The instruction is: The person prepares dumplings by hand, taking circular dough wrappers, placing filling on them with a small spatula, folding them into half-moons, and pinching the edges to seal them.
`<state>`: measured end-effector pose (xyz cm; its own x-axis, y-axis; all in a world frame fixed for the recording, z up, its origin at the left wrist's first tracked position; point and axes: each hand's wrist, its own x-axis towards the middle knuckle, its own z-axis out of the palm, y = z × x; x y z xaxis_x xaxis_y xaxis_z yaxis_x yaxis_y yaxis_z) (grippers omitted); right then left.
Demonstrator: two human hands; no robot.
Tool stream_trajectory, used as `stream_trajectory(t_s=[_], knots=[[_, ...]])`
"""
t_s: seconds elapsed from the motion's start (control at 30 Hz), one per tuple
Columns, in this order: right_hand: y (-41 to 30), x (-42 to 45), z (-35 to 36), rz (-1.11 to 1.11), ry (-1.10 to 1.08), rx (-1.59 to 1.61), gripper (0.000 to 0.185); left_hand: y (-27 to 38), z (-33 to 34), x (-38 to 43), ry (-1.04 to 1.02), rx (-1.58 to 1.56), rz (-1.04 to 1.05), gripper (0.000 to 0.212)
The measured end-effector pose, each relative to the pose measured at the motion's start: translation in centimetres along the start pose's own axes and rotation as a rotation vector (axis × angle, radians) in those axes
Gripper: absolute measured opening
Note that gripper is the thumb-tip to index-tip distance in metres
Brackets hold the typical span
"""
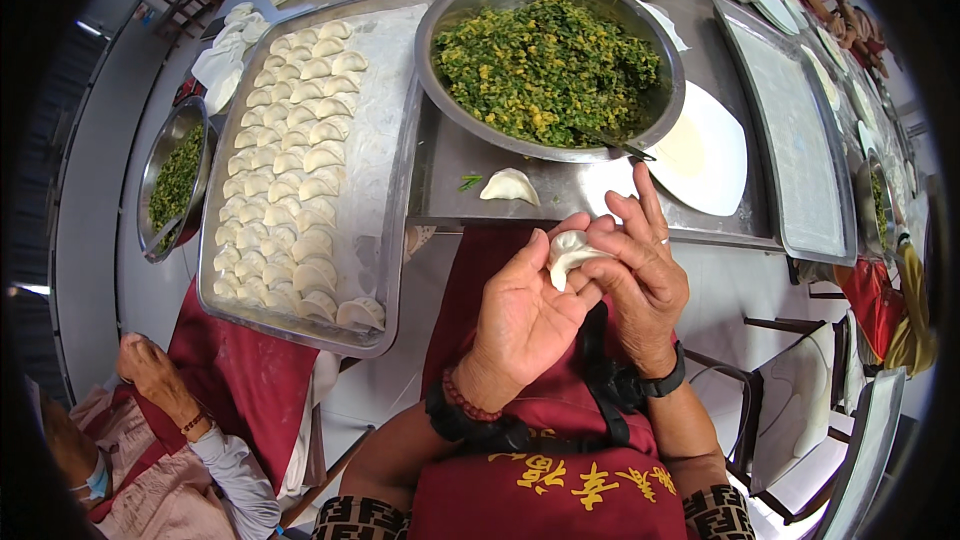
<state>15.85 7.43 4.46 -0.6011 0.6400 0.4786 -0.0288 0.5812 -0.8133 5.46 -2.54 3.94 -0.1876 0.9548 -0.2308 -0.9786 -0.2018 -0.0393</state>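
A folded dumpling (571,249) is between my two hands, above my lap and just off the table's front edge. My left hand (529,319) is palm up and supports it, the thumb against its side. The thumb and fingers of my right hand (643,270) pinch its edge, with one finger raised. Another dumpling (509,186) lies by itself on the metal table (442,191). Behind it stands a large steel bowl (551,154) of chopped green and yellow filling (547,75); a dark-handled utensil (626,146) leans in it.
Left of me is a metal tray (390,240) with rows of dumplings (292,165). A white plate (712,157) holding a round wrapper (679,142) is beside the bowl. Another tray (799,135) lies right. A co-worker's hand (154,375) is at lower left, near a smaller filling bowl (176,180).
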Motion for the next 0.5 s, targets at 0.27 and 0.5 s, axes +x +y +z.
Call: stream_trajectory(t_s=[0.27,0.5], knots=[[-1.5,0.5,0.3,0.249,0.126,0.289,0.04,-0.1,0.2,0.2,0.016,0.091,-0.038,0.045],[-0.1,1.2,-2.7,0.026,-0.431,-0.035,0.029,1.6,-0.3,0.0,-0.005,0.286,-0.179,0.065]])
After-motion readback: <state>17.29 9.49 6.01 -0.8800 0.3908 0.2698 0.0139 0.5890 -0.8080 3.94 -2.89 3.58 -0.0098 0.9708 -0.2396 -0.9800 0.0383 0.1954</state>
